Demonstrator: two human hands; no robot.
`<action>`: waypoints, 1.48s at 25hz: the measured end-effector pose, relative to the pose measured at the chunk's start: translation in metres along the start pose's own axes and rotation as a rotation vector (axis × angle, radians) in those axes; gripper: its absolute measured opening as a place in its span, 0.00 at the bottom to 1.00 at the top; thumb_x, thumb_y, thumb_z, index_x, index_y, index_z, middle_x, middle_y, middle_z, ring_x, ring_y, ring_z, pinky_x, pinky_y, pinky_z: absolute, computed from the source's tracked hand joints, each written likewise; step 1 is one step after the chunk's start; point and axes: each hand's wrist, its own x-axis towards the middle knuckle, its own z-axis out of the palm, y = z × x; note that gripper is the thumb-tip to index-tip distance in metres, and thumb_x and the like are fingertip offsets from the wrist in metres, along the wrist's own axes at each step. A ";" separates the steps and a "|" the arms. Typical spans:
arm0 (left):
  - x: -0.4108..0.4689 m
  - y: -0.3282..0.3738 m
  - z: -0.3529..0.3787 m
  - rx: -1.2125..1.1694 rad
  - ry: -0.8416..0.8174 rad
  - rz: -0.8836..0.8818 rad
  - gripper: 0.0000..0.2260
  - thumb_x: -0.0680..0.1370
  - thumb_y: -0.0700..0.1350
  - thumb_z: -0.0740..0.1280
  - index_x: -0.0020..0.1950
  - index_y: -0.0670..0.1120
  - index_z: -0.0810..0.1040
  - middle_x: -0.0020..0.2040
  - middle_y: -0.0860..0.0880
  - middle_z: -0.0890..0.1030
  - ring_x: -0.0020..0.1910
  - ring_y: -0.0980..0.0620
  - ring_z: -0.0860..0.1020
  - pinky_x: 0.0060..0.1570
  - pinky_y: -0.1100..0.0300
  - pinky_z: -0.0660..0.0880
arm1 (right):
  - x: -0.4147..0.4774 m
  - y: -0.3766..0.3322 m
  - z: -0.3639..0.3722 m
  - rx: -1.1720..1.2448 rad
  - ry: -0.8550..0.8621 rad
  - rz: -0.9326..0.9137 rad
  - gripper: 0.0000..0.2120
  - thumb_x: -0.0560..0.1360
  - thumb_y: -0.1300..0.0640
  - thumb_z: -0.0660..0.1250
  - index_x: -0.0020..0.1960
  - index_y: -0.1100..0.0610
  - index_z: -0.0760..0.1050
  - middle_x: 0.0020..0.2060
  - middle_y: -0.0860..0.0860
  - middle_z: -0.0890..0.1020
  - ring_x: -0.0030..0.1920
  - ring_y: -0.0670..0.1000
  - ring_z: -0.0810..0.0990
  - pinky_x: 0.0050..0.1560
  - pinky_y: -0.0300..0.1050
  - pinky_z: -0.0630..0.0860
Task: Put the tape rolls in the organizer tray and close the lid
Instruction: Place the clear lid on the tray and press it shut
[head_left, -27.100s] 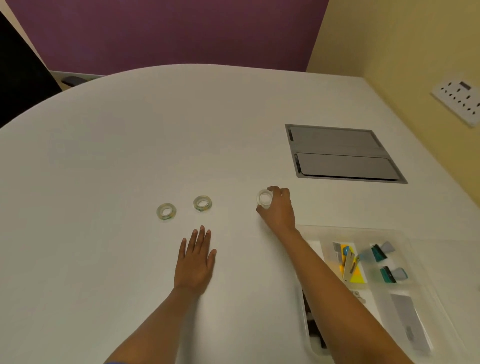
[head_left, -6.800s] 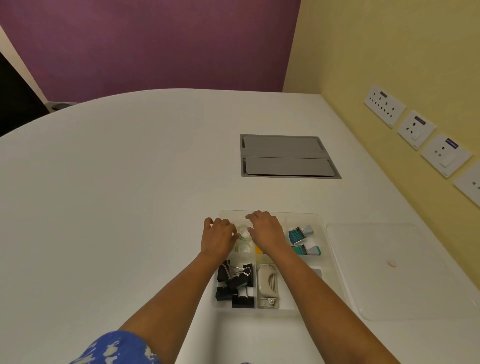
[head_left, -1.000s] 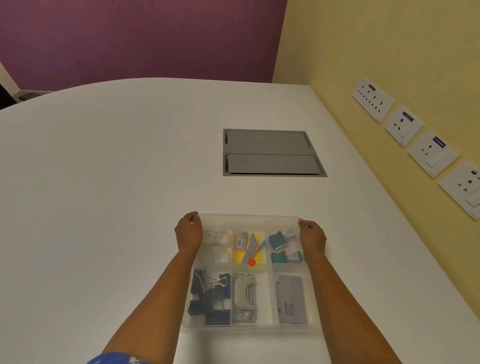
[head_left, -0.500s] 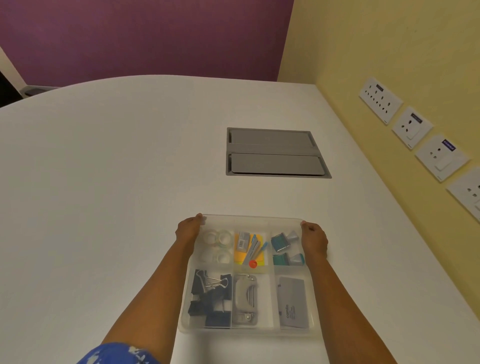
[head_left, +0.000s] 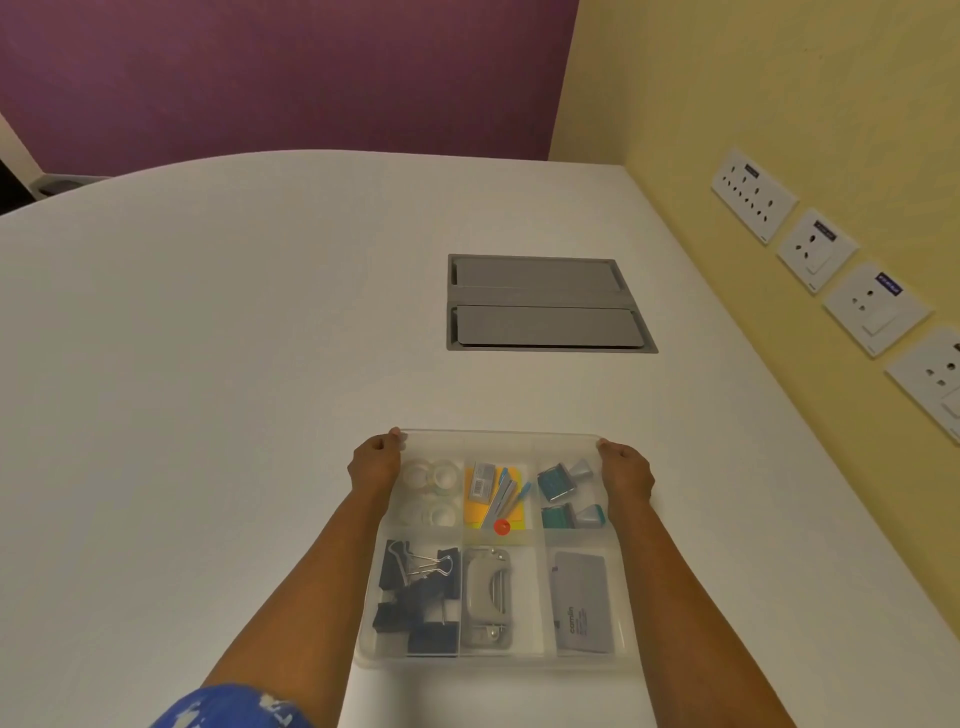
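On white surface (head_left: 260, 364), near edge: clear tray (head_left: 496, 659) w/ lid (head_left: 498, 441) on. L hand (head_left: 375, 462) curled closed on lid's far-left corner, R hand (head_left: 626, 470) curled closed on far-right corner. Tape rolls (head_left: 434, 491) in far-left compartment, seen thru lid. Binder clips (head_left: 418, 592) in near-left compartment.

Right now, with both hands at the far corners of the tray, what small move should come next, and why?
Probably press the lid down at those corners. The tape rolls already lie in the far-left compartment, and the left hand and right hand grip the organizer tray there.
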 end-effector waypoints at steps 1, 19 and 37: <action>0.000 0.001 0.000 0.003 0.002 -0.001 0.17 0.82 0.51 0.58 0.61 0.40 0.77 0.63 0.40 0.78 0.61 0.39 0.74 0.64 0.49 0.69 | 0.001 -0.002 0.001 -0.007 -0.001 0.014 0.18 0.81 0.51 0.59 0.62 0.62 0.75 0.61 0.60 0.79 0.60 0.61 0.77 0.62 0.53 0.74; -0.027 -0.015 -0.013 0.148 0.007 0.114 0.17 0.83 0.48 0.55 0.67 0.40 0.71 0.66 0.39 0.75 0.63 0.39 0.74 0.64 0.47 0.71 | -0.011 0.012 -0.024 0.035 -0.155 0.034 0.24 0.79 0.45 0.61 0.66 0.63 0.72 0.65 0.60 0.76 0.64 0.61 0.74 0.66 0.53 0.70; -0.131 -0.074 -0.039 0.114 0.144 0.061 0.16 0.83 0.42 0.53 0.58 0.35 0.77 0.56 0.35 0.80 0.55 0.36 0.78 0.61 0.47 0.74 | -0.093 0.086 -0.083 0.020 -0.312 0.047 0.21 0.78 0.45 0.63 0.60 0.61 0.76 0.51 0.57 0.79 0.53 0.59 0.78 0.51 0.52 0.76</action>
